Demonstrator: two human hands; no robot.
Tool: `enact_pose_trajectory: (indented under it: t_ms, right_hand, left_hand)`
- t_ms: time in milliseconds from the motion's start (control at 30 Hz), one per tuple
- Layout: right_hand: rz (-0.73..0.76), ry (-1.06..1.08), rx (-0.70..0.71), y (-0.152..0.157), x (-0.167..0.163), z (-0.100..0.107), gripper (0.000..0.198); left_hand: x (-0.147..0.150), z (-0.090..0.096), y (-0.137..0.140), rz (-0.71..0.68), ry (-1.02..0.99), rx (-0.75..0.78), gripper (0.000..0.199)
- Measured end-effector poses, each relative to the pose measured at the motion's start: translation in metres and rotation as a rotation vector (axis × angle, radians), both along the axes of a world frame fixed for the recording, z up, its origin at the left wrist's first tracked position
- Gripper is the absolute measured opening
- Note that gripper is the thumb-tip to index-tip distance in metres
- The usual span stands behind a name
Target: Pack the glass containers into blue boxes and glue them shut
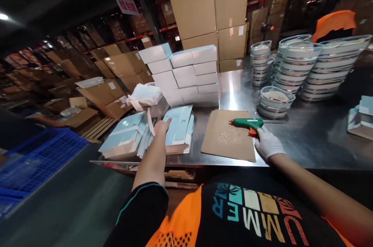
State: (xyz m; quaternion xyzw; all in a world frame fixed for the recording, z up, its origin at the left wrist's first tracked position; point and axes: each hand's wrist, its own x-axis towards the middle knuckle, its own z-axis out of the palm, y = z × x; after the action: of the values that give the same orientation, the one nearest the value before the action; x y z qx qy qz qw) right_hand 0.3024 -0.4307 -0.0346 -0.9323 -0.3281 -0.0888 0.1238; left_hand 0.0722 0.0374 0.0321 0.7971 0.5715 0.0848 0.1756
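My right hand [268,144], in a white glove, grips the handle of a green glue gun [247,123] with an orange trigger. The gun's nozzle points left, above a brown cardboard sheet [214,132] spotted with small glue blobs. At the left edge of a stack of flat light-blue cartons [178,126] is my bare left hand [162,125], closed on the edge of a carton; some of its fingers are hidden. Left of that hand lies another stack of flat blue cartons [124,134] with a white band across it.
White boxes [189,77] form a wall at the back of the metal table [233,91]. Stacks of round lidded glass containers [300,64] stand at right, with a shorter stack [275,101] nearer. A basket [148,97] holds white sheets. Blue crates [37,161] sit at left.
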Motion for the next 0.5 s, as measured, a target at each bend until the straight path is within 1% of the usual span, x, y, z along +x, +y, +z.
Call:
enact_pose_trajectory:
  t_ms: [100,200,300,500]
  right_hand:
    - [-0.025,0.013,-0.025,0.000,-0.002,0.002,0.045]
    - [-0.055,0.020,-0.049,-0.002,-0.002,0.002,0.046]
    - [-0.094,0.026,-0.069,-0.005,-0.003,0.001,0.049]
    - [-0.195,0.039,-0.097,-0.008,-0.007,0.006,0.050]
  left_hand:
    - [-0.012,-0.007,-0.006,0.040,0.005,-0.014,0.066]
    - [-0.023,-0.013,-0.012,0.017,-0.009,-0.009,0.073]
    - [-0.028,-0.017,-0.014,0.003,-0.029,0.000,0.077]
    - [-0.025,-0.018,-0.014,0.026,-0.074,0.020,0.071]
